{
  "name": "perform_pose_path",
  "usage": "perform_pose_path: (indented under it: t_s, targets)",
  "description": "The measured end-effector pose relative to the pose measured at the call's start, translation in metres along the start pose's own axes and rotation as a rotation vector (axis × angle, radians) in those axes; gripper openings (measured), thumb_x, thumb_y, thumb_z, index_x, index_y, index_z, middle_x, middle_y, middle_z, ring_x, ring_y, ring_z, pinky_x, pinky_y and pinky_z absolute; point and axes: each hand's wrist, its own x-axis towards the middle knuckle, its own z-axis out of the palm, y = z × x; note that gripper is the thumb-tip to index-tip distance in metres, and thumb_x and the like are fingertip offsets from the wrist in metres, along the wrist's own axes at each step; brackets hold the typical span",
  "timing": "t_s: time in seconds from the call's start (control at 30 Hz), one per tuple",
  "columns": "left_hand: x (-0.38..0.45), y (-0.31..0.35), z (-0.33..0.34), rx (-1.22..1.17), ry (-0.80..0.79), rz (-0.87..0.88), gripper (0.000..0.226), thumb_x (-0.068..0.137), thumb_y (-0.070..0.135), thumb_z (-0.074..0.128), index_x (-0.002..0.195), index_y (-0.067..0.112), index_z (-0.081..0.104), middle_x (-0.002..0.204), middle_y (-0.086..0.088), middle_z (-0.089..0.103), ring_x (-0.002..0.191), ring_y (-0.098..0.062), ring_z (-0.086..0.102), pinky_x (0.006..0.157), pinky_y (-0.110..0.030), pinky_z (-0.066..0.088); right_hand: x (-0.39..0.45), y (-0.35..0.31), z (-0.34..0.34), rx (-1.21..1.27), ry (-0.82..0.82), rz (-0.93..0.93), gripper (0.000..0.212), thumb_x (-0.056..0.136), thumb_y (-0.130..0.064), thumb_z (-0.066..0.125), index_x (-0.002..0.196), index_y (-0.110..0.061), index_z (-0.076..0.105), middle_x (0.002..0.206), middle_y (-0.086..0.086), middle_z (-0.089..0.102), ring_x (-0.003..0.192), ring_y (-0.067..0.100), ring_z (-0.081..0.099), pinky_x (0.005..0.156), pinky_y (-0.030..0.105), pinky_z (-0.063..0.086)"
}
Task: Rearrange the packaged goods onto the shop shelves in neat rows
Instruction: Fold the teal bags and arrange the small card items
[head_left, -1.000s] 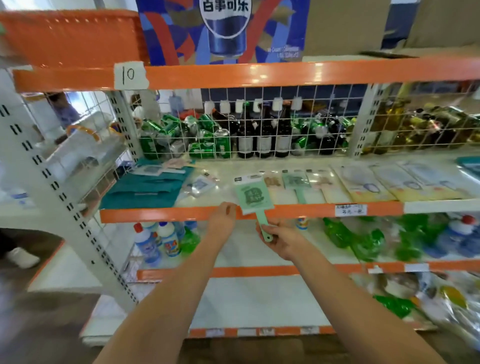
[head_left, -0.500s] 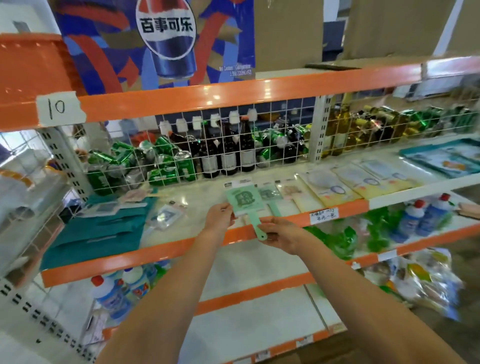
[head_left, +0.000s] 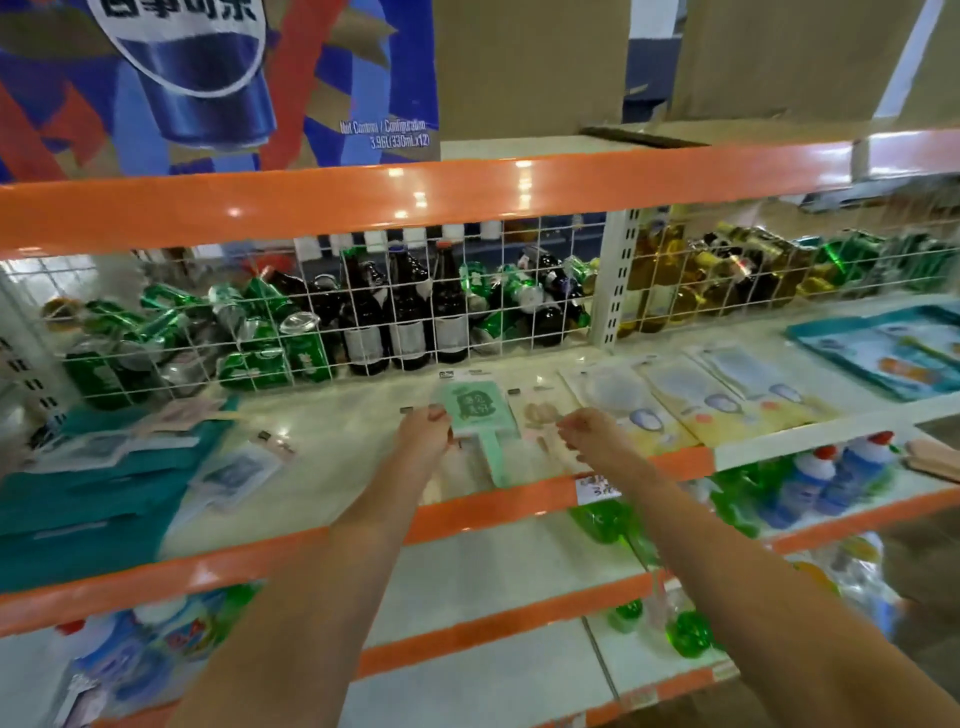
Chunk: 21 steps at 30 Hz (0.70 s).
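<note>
We are laying the green fan pack (head_left: 480, 415) flat on the shelf (head_left: 332, 441) beside the other packs (head_left: 675, 405), our left hand (head_left: 423, 436) pinching its left edge, our right hand (head_left: 592, 434) loosely curled just beside it holding nothing, and next we should slide it straight into the row

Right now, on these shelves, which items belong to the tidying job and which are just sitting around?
In the job:
- green paddle-shaped pack, lying on the middle shelf
- left hand touching its left edge
- right hand just right of it, fingers curled
- flat yellow packs in a row to the right

Lying about:
- dark bottles behind the wire grid
- green cans
- teal bags
</note>
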Motion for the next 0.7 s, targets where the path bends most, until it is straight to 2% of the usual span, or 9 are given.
perform_pose_path:
  t_s: [0.07,0.13,0.27,0.47,0.6,0.7]
  targets:
    - [0.007,0.006,0.01,0.06,0.035,0.008,0.027,0.096,0.01,0.051,0.119,0.003,0.063,0.112,-0.018,0.067,0.1,-0.035,0.065,0.091,-0.045,0.053,0.013,-0.003,-0.007,-0.139,-0.002,-0.079,0.007,0.092,-0.019,0.054,0.094,-0.015,0.059,0.089,0.007,0.06,0.082,0.022,0.055,0.073,0.032,0.044]
    - [0.011,0.011,0.018,0.11,0.059,0.012,0.026,0.097,0.011,0.05,0.116,0.002,0.064,0.111,-0.018,0.067,0.101,-0.034,0.064,0.092,-0.044,0.052,0.026,-0.005,-0.011,-0.217,-0.01,-0.12,0.016,0.094,-0.019,0.052,0.1,-0.008,0.062,0.092,0.01,0.063,0.082,0.021,0.055,0.07,0.026,0.041]
    - [0.022,0.012,0.03,0.264,0.083,0.036,0.026,0.097,0.015,0.049,0.113,0.003,0.066,0.108,-0.017,0.067,0.086,-0.026,0.06,0.079,-0.036,0.049,0.048,-0.003,-0.013,-0.264,-0.06,-0.157,0.016,0.093,-0.012,0.051,0.105,-0.011,0.062,0.101,0.007,0.063,0.082,0.015,0.053,0.062,0.022,0.04]
    - [0.029,0.007,0.034,0.518,0.037,0.09,0.028,0.098,0.015,0.044,0.108,0.005,0.068,0.108,-0.015,0.068,0.096,-0.03,0.063,0.086,-0.036,0.048,0.07,0.004,-0.006,-0.33,-0.143,-0.214,0.012,0.092,-0.02,0.057,0.101,-0.018,0.063,0.104,0.003,0.066,0.092,0.02,0.06,0.082,0.03,0.05]
    - [0.027,0.008,0.035,0.693,0.058,0.131,0.028,0.099,0.016,0.042,0.101,0.005,0.067,0.1,-0.011,0.066,0.093,-0.029,0.064,0.074,-0.03,0.044,0.071,-0.001,0.009,-0.358,-0.205,-0.257,0.01,0.087,-0.017,0.062,0.097,-0.016,0.065,0.098,0.001,0.068,0.082,0.017,0.065,0.077,0.028,0.054]
    - [0.024,0.006,0.035,0.758,0.083,0.154,0.028,0.099,0.013,0.04,0.096,0.002,0.066,0.088,-0.011,0.061,0.092,-0.03,0.063,0.068,-0.029,0.039,0.072,-0.005,0.018,-0.534,-0.208,-0.3,0.021,0.083,-0.021,0.062,0.102,-0.013,0.068,0.1,0.005,0.067,0.09,0.021,0.064,0.082,0.032,0.055]
